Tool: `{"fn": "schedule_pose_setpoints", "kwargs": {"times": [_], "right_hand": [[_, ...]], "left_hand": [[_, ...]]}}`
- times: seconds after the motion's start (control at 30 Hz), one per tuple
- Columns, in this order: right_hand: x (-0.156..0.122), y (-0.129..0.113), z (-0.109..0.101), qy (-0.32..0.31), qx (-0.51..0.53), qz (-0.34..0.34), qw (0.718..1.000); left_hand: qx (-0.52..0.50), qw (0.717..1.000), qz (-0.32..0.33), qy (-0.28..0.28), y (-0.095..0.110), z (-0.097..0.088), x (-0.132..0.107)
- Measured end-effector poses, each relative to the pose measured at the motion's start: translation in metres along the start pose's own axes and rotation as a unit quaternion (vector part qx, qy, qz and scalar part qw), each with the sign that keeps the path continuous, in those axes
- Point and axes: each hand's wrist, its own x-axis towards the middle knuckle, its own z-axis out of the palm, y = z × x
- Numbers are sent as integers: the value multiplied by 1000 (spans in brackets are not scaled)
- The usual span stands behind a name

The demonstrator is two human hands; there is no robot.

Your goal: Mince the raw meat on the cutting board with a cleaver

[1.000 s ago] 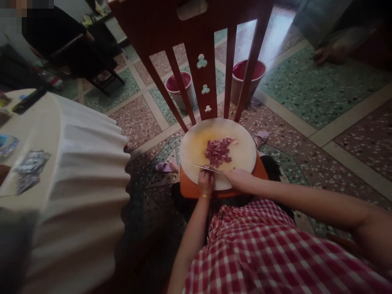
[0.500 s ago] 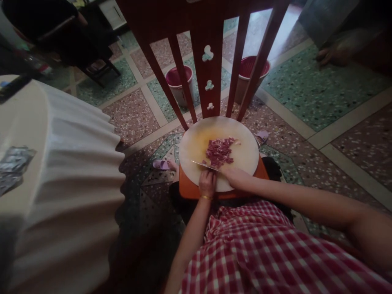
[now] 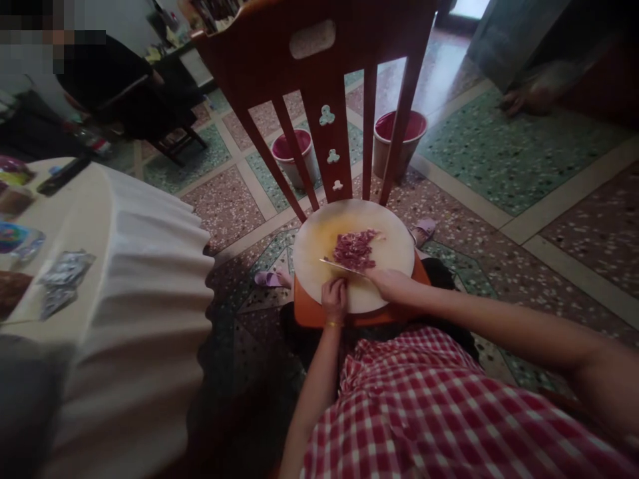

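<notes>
A round pale cutting board (image 3: 319,239) lies on the orange seat (image 3: 309,311) of a red wooden chair (image 3: 319,86). A small heap of chopped red meat (image 3: 354,247) sits at the board's middle. My right hand (image 3: 392,285) is closed on the handle of a knife (image 3: 339,267). Its blade lies along the near side of the meat, tip pointing left. My left hand (image 3: 334,301) is curled into a fist at the board's near edge, just under the blade. What its fingers grip is hidden.
Two pink-lined buckets (image 3: 292,154) (image 3: 399,133) stand on the tiled floor behind the chair. A table with a white pleated cloth (image 3: 140,279) and small items is at left. A person in black (image 3: 114,73) is at upper left, and someone's foot (image 3: 522,100) at upper right. Purple slippers (image 3: 267,278) flank the chair.
My head has tilted up a little, so more of the chair back shows. The knife has shifted slightly along the near side of the meat. Both hands stay at the board.
</notes>
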Motion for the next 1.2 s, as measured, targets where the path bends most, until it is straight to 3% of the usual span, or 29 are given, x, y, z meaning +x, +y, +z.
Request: {"fn": "schedule_pose_setpoints", "kwargs": {"times": [0.27,0.57,0.83,0.93,1.1,1.2], "right_hand": [[-14,-14,6,-29,-33,-34,998],[37,-31,-2,-42,8,-39,998],[-9,-1,1,-66,-26,-51,996],[5,-9,1,-74,-25,-37,996],[57,-40,0,-59,14,-44,997],[58,-40,1,-46,17,-50,998]], "left_hand": [[55,998,24,-7,-7,7,-6],[60,998,13,-35,-3,6,-5],[43,998,19,-51,-1,5,-3],[52,997,22,-45,-3,6,-3],[79,996,22,-37,-4,6,-1],[91,995,31,-26,-2,4,1]]}}
